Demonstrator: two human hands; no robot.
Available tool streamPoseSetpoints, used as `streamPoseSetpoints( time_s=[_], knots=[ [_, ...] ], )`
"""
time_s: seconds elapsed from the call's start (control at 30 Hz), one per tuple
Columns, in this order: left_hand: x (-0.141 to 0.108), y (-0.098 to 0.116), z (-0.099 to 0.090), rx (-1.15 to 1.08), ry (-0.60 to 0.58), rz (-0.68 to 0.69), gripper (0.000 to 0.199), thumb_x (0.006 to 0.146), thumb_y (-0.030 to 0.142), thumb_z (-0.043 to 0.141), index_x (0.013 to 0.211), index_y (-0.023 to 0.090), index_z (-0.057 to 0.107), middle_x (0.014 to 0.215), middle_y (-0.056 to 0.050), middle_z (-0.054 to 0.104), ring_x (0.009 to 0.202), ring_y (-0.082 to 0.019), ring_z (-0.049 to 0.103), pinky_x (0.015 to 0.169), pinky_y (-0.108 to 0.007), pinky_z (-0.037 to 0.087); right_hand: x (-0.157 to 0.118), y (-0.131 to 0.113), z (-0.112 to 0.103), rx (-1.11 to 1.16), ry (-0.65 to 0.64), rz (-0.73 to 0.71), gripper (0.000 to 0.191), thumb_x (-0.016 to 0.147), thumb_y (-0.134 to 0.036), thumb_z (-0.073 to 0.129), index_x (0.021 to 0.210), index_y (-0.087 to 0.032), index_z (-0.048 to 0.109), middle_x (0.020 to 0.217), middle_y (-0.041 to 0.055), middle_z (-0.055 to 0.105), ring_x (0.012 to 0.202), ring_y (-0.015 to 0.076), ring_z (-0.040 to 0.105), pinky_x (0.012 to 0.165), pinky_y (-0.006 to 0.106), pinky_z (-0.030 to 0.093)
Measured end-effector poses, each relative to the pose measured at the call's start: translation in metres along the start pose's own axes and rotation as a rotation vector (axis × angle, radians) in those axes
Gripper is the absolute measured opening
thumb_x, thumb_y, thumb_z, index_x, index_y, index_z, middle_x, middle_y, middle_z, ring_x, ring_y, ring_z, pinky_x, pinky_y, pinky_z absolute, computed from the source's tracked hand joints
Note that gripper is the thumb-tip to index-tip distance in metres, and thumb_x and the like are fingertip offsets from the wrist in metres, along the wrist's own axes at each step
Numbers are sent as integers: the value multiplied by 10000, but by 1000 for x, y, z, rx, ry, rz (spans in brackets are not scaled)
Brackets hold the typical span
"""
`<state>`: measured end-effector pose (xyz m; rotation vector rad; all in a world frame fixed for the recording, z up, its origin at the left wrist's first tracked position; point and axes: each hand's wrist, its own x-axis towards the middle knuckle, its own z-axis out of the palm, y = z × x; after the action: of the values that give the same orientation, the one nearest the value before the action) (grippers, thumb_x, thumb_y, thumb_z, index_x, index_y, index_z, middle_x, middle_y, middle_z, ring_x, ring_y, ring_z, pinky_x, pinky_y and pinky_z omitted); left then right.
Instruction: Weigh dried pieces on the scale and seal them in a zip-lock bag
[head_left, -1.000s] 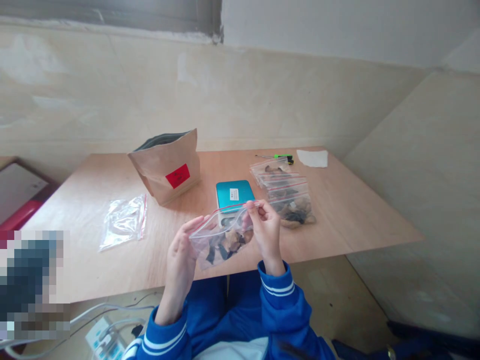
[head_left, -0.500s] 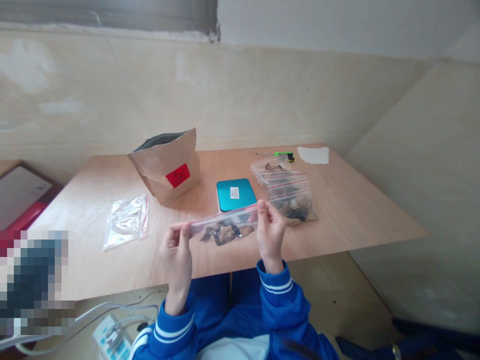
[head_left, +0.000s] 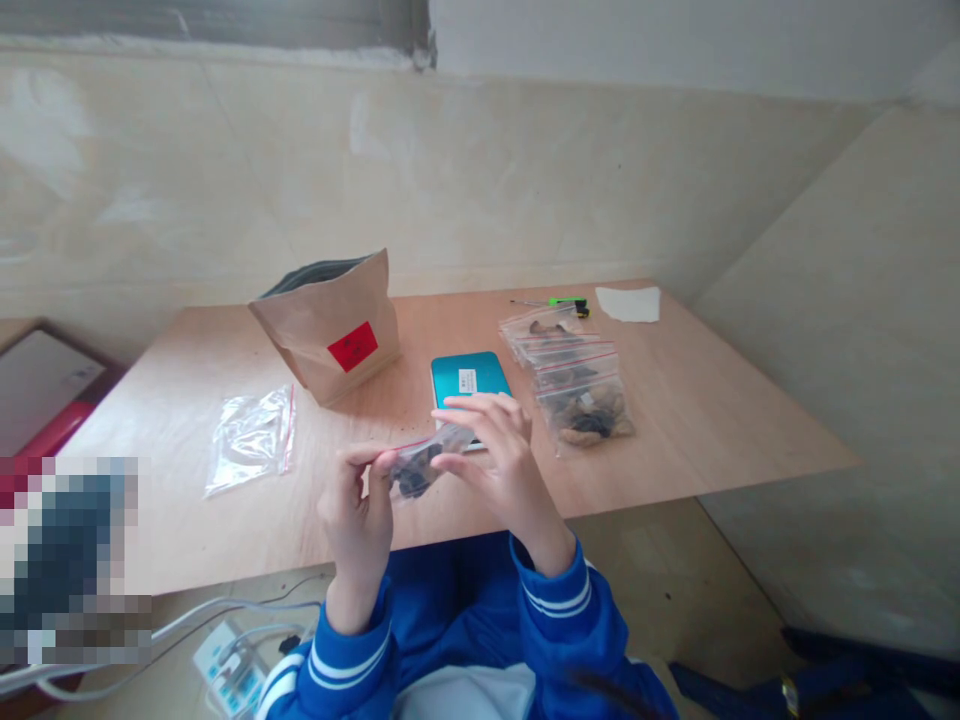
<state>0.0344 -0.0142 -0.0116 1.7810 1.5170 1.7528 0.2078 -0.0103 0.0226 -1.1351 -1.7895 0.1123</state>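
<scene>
Plywood table (head_left: 675, 420), seen from its near edge against a plastered wall: a small clear zip bag (head_left: 424, 462) holding dark and tan dried pieces is being held in the air over the near part of the table, just near of a teal flat case (head_left: 461, 375). The left hand (head_left: 356, 520) is closed, its fingers pinching the bag's left end. The right hand (head_left: 499, 465) is partly open, its curled fingers (head_left: 480, 405) reaching over the bag and its thumb bearing on the film. The bag is tilting and bunching, with the pieces gathering towards its left end. Holding it from both ends, clear of the table, is keeping the contents visible and controlled. Farther right lies a stack of filled zip bags (head_left: 577, 385); farther left stand a kraft pouch (head_left: 330, 330) and a flat empty zip bag (head_left: 251, 442).
</scene>
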Motion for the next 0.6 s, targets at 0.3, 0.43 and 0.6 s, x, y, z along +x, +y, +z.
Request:
streamPoseSetpoints(
  time_s=[0.3,0.43,0.6],
  knots=[
    [0,14,1,-240,-108,-108,218,940,391,586,954,203,696,857,-14,741,734,-110,701,622,-182,556,2,-9,8,102,35,-3,201,969,-337,589,806,-225,625,752,-26,698,762,149,634,838,327,385],
    [-2,15,2,-303,-104,-274,217,850,387,710,949,195,698,800,-6,725,702,-113,696,628,-183,564,1,-11,9,91,22,37,197,1000,-328,534,853,-209,588,805,1,672,798,162,616,832,321,380],
    [-4,17,-2,-321,-98,-279,181,844,360,719,882,185,687,777,-9,713,686,-111,682,622,-188,569,0,-16,11,162,-80,66,135,994,-340,552,956,-218,597,870,3,686,838,168,629,852,331,393]
  ],
)
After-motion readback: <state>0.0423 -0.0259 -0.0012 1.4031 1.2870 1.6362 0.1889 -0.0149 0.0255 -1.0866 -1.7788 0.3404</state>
